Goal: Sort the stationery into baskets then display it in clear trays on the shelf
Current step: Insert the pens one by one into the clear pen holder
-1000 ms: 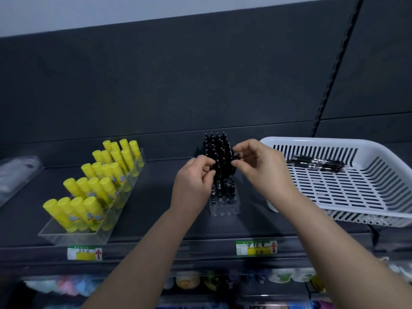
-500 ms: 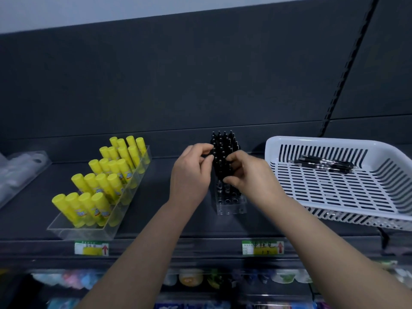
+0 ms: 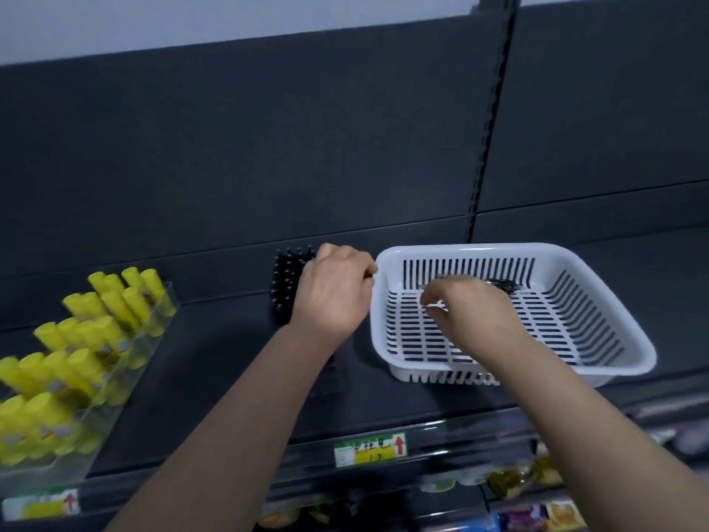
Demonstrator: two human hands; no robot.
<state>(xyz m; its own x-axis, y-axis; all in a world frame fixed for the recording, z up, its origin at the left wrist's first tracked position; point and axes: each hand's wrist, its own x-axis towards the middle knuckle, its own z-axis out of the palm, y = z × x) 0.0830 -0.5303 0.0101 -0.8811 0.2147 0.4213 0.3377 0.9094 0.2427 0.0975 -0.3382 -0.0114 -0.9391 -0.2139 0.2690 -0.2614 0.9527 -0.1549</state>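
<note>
Green-and-yellow price label (image 3: 368,449) sits at 6 o'clock on the front lip of the shelf (image 3: 215,359), and both forearms rise past it. At 9 o'clock, yellow glue sticks (image 3: 88,339) stand in rows in a clear tray (image 3: 126,362).

The left hand (image 3: 333,297) is at centre with its back to the camera and its fingers curled toward 3 o'clock. Whether it holds anything is hidden. Just beyond it, at its 10 o'clock, the standing black pens (image 3: 286,286) are packed upright.

The right hand (image 3: 472,312) hangs inside the white basket (image 3: 629,351), fingers bent down over the slotted floor. Blur keeps me from telling whether they pinch anything.

The coming move likely turns on the loose black pens (image 3: 502,286). They lie flat against the basket's far wall, long axis running from 9 to 3 o'clock, at about 1 o'clock from the right hand and near it. The left hand is outside the rim, well apart from them, so the right is better placed to fetch them.
</note>
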